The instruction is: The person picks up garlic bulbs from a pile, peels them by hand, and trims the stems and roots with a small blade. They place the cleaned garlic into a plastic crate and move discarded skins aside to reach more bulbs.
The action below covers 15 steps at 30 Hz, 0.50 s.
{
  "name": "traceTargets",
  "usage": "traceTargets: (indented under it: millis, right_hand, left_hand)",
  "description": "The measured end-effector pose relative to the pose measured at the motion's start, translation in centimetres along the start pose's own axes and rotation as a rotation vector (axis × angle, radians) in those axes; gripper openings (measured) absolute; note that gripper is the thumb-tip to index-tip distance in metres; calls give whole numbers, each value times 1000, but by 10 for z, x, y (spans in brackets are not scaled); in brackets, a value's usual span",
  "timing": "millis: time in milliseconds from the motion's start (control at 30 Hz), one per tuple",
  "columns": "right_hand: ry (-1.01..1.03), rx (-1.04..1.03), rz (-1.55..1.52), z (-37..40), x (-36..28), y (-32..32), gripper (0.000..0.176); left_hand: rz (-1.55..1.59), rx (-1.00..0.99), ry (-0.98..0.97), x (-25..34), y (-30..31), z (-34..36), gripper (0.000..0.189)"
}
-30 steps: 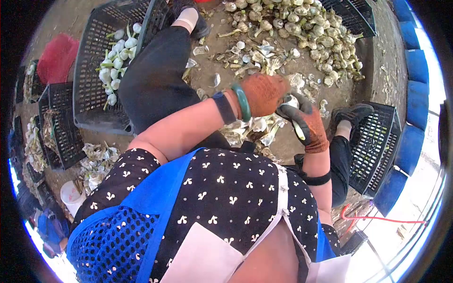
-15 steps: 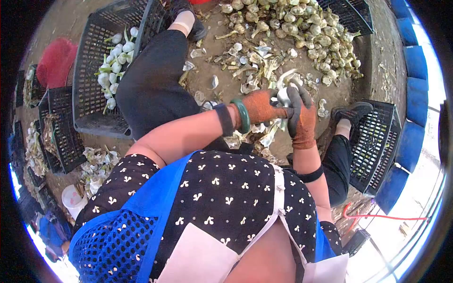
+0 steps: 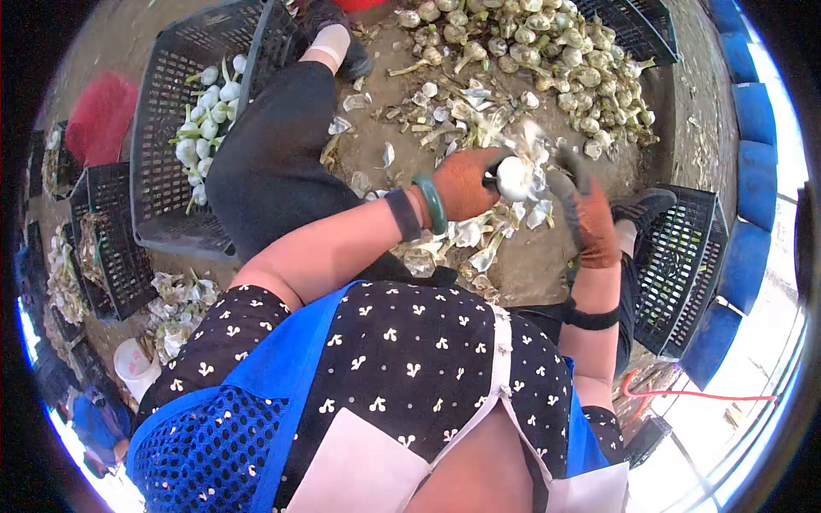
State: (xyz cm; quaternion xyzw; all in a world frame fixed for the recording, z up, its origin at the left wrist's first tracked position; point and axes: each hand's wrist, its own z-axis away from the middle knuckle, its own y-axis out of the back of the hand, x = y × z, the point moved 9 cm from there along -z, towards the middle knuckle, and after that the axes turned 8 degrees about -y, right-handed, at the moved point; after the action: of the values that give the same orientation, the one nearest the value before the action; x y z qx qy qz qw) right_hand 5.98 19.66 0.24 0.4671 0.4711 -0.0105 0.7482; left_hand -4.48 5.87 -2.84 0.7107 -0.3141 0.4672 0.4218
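Note:
My left hand, in an orange glove with dark fingertips and a green bangle at the wrist, grips a white garlic bulb. Loose skins hang at the bulb's upper right side. My right hand, gloved alike, is apart from the bulb, just to its right, with its fingers spread and somewhat blurred. Peeled skins litter the soil below and around both hands. Beyond them lies a large heap of untrimmed garlic.
At the left, a black crate holds clean white bulbs. Another black crate stands by my right foot, near blue containers. A red net bag, more crates and a white bucket are farther left.
My right hand has come off the bulb and moved right, its fingers opening. Loose skin now shows spread out at the bulb, which stays in my left hand.

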Motion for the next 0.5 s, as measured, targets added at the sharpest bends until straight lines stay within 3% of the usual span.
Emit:
traceTargets:
  millis: [67, 100, 133, 200, 233, 267, 333, 367, 400, 467, 500]
  right_hand:
    - [-151, -232, -25, 12, -9, -34, 51]
    - [-333, -276, -438, 15, 3, -50, 41]
    - [-333, -277, -443, 12, 5, -49, 41]
    - [-253, -306, -1563, -2, 2, -30, 32]
    - [-238, -249, -1782, -14, 25, -12, 35]
    - [-237, -252, -1787, -12, 16, -11, 35]
    - [-285, -19, -607, -4, 2, 7, 48]
    - [-11, -30, -202, -1, -15, 1, 52]
    - [-5, -27, -200, 1, -7, -6, 52]
    - [90, -196, -76, 9, -5, -28, 44]
    - [98, -197, -71, 13, -18, -29, 44]
  left_hand:
    - [-53, -49, 52, 1, -6, 1, 32]
    - [-117, -94, 99, -3, -10, 3, 31]
    - [-121, -96, 101, -4, -9, 3, 31]
    - [171, -14, 145, -11, -3, 2, 32]
    - [271, 1, 143, -18, -5, 2, 32]
    - [265, 2, 144, -25, -6, 4, 32]
    - [763, -55, 402, -48, -24, 11, 34]
    - [863, -35, 391, -38, -21, 7, 29]
    - [861, -34, 384, -28, -15, 4, 29]
    - [885, -144, 702, -29, -24, 20, 28]
    - [899, -163, 536, -15, -26, 8, 27]
